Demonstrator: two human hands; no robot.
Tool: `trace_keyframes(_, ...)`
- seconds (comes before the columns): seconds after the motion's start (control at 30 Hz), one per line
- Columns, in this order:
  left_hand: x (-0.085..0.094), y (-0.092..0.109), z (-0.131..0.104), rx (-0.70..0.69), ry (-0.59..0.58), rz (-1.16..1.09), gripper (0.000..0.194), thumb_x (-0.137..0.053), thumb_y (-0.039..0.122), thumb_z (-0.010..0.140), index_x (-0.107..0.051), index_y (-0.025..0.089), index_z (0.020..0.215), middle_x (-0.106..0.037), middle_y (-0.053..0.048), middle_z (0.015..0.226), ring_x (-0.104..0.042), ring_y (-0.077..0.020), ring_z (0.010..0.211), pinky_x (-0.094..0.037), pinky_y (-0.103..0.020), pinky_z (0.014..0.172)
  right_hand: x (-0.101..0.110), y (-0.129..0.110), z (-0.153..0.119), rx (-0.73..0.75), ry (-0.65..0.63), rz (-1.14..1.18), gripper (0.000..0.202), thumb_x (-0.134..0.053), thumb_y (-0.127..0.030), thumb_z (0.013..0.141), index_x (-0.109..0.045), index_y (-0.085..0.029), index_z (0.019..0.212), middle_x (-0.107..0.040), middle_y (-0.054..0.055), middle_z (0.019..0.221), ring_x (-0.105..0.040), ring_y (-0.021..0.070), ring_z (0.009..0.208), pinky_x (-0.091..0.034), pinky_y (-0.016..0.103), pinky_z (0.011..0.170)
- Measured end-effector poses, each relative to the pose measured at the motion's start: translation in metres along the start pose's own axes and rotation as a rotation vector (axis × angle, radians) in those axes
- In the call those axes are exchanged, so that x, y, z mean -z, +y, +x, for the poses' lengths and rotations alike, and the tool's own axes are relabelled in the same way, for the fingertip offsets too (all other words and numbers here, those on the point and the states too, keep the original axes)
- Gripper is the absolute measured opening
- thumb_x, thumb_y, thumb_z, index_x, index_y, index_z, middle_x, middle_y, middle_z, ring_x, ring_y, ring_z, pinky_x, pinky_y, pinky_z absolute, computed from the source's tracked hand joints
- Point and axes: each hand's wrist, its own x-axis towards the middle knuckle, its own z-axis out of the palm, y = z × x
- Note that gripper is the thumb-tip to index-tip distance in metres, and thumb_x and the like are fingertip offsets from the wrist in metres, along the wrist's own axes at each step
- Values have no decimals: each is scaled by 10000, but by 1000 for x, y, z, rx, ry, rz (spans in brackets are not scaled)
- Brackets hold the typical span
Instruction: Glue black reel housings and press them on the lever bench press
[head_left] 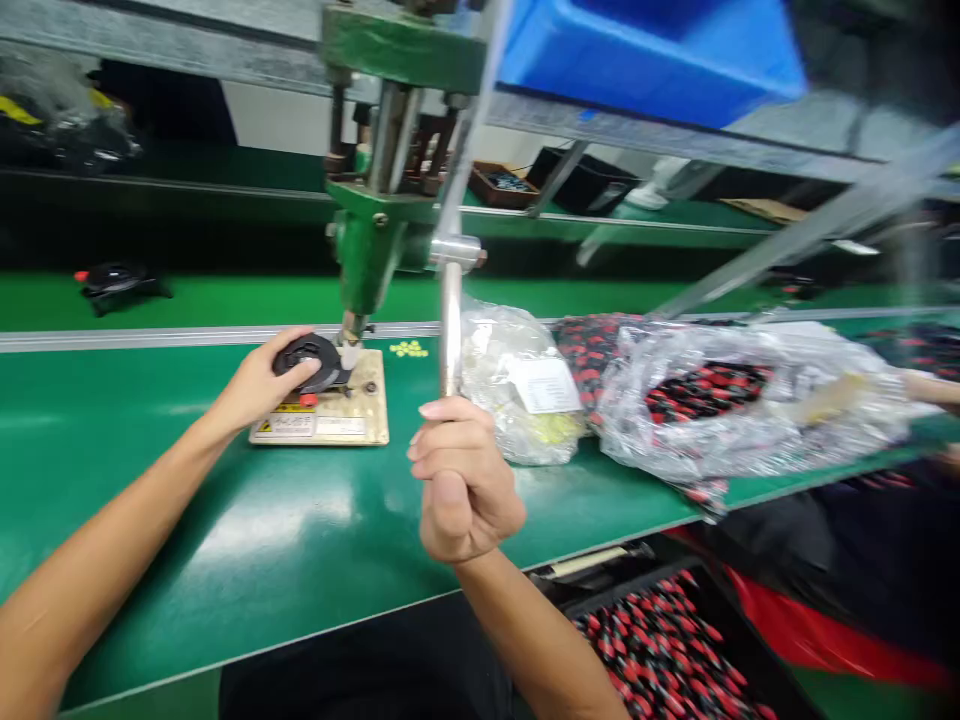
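A green hand-lever press stands over a pale base plate on the green bench. My left hand grips a round black plastic part with a red tab, keeping it on the plate beneath the press's tip. The thumb lies over the part's middle. My right hand is wrapped around the press's steel lever, which stands nearly upright in front of the press. Where the tip meets the part, I cannot tell whether they touch.
Small yellow pieces lie beside the plate. Clear bags with black-and-red parts fill the bench's right side, where another person's hand reaches in. Another black part sits at the back left. A crate of red-and-black pieces stands below the bench edge.
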Motion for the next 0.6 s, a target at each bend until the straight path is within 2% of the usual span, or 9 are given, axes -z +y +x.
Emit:
trace_keyframes(0.1,1,1,3,23,16,42,704,-705,603,837,-652,205,1415,-705,-97,1392,-652,-329,1263,-475,-495,1160,-2,4,-5,-66,19,-43,291,-439,-387,967,-579,-296,728,-502,8,603,-555,228,603,-563,578,884)
trace_keyframes(0.17,1,1,4,31,15,54,704,-701,616,833,-655,218,1412,-711,-94,1379,-658,-332,1249,-481,-503,1154,1,8,-6,-107,-87,-29,307,-453,-425,952,-568,-287,703,-510,14,603,-562,228,619,-558,592,914)
trace_keyframes(0.23,1,1,5,35,7,64,689,-698,619,833,-663,226,1398,-716,-90,1366,-662,-332,1238,-491,-502,1145,4,8,-3,-110,-176,8,263,-475,-382,946,-594,-276,737,-555,14,637,-575,217,636,-557,582,933)
trace_keyframes(0.3,1,1,5,41,4,69,678,-703,608,832,-667,229,1393,-718,-86,1358,-662,-328,1232,-495,-496,1140,5,4,1,-79,-159,18,216,-473,-319,942,-605,-274,776,-572,9,663,-584,210,646,-555,568,944)
trace_keyframes(0.43,0,3,5,31,28,70,665,-707,572,837,-662,216,1397,-707,-85,1379,-648,-322,1253,-470,-491,1163,2,4,4,10,-28,79,168,-475,-273,927,-612,-291,831,-570,5,678,-616,230,694,-551,553,938)
trace_keyframes(0.6,-3,0,4,-12,-2,15,688,-706,550,841,-644,170,1411,-694,-114,1400,-632,-331,1283,-450,-485,1178,4,8,0,66,-64,52,175,-507,-212,952,-649,-284,878,-625,0,724,-625,212,690,-571,521,886)
